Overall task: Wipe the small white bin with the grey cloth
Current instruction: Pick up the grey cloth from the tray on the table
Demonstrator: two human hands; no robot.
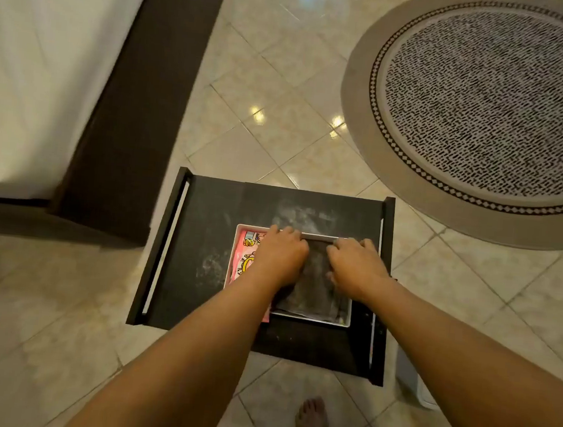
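The small white bin (311,319) stands on a low black table (204,212). Dark grey cloth (315,295) fills its inside. My left hand (281,254) lies over the bin's left part, fingers curled at the far rim. On the bin's right part rests my right hand (354,266), fingers at the far rim and thumb down on the cloth. How firmly either hand grips is hard to tell.
A pink printed packet (248,244) lies in a white tray touching the bin's left side. White dust smears mark the tabletop. A dark bed frame (138,113) with white sheet stands left, a round rug (490,106) far right, a white object (412,377) beside the table, my bare feet below.
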